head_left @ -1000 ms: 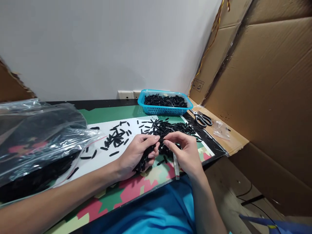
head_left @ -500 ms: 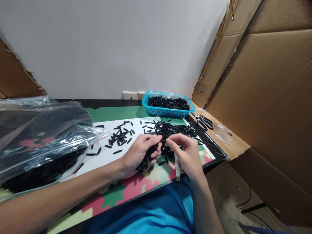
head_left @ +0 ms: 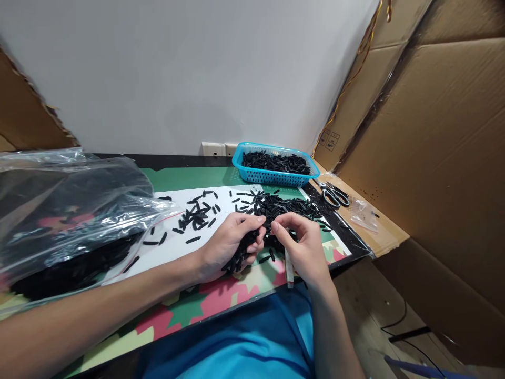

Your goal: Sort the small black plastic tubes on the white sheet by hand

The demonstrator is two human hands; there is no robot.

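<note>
My left hand [head_left: 234, 242] is closed around a bunch of small black strips [head_left: 236, 258], whose ends stick out below the fingers. Thumb and forefinger of this hand press together at the top. Close beside it on the right, my right hand [head_left: 302, 239] is pinched; whatever lies between its fingertips is too small to make out. A large heap of the same black strips [head_left: 292, 206] lies just behind both hands. Under the right hand, a narrow pale strip [head_left: 289, 271] reaches toward the table's front edge.
A blue basket [head_left: 276, 179] full of black pieces stands at the back. Scissors [head_left: 333, 197] and a small clear bag [head_left: 363, 216] lie to its right, by a cardboard wall [head_left: 442, 142]. Large plastic bags [head_left: 79, 210] cover the left. Loose strips [head_left: 197, 216] lie on white paper [head_left: 173, 263].
The fingertips of my two hands have parted slightly, and the thin dark piece that bridged them no longer shows between them. The view has shifted a little.
</note>
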